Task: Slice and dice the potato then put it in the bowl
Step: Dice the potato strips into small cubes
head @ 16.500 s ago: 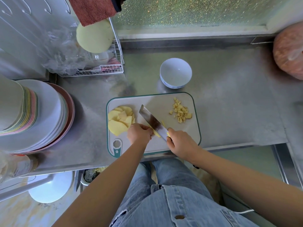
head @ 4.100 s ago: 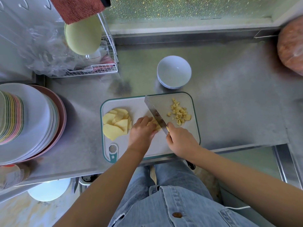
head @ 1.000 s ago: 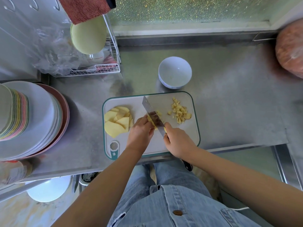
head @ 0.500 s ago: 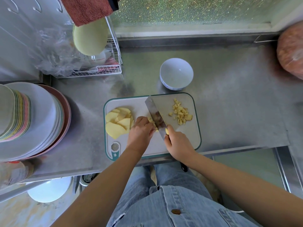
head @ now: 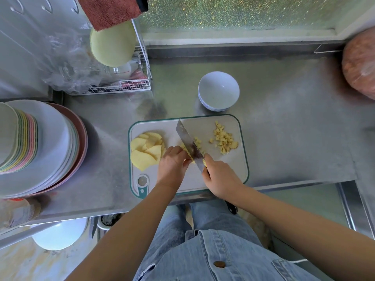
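Note:
A grey cutting board (head: 229,169) with a green rim lies on the steel counter. Potato slices (head: 145,152) are piled at its left end, and a heap of diced potato (head: 224,140) sits at its right. My right hand (head: 220,175) grips the knife (head: 187,138), whose blade runs across the board's middle. My left hand (head: 172,164), fingers curled, holds potato strips (head: 185,150) against the blade; most of them are hidden under the fingers. A few fresh cubes (head: 197,141) lie just right of the blade. The white bowl (head: 218,90) stands empty behind the board.
A tall stack of plates (head: 40,147) fills the counter's left. A wire rack (head: 121,86) with plastic bags stands at the back left, under a hanging red towel (head: 111,11). A wrapped reddish lump (head: 359,63) sits at the far right. The counter's front edge (head: 304,182) runs just below the board.
The knife has worked a little along the strips over the last second, leaving more small cubes right of the blade. Both hands stay in the same place on the board.

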The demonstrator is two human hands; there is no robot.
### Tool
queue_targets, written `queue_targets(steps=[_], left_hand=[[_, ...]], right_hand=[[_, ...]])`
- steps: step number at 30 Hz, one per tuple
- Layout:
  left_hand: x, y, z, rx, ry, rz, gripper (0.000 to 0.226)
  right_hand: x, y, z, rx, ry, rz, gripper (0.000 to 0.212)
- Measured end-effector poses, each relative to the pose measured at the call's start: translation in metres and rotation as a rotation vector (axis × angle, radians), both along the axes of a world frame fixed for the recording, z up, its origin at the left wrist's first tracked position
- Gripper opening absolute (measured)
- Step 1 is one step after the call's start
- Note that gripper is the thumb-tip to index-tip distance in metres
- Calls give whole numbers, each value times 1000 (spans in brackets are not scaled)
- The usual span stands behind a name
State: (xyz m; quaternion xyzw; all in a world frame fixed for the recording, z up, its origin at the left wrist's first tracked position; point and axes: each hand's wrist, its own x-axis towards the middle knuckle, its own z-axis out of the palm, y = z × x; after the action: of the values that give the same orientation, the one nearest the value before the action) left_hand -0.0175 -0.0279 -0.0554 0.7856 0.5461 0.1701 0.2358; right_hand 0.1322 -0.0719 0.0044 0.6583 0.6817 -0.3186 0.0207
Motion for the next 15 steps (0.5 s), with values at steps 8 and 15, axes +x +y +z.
queue_targets(steps=[8,15], left_hand=[[-1,-1,0,12,-21,-4,19],[-2,-4,-1,-16,1,28,24]], right_hand=[[-9,-3,-16,-11,-40,-54,27],[-1,-5,-16,37,72,-119,8]])
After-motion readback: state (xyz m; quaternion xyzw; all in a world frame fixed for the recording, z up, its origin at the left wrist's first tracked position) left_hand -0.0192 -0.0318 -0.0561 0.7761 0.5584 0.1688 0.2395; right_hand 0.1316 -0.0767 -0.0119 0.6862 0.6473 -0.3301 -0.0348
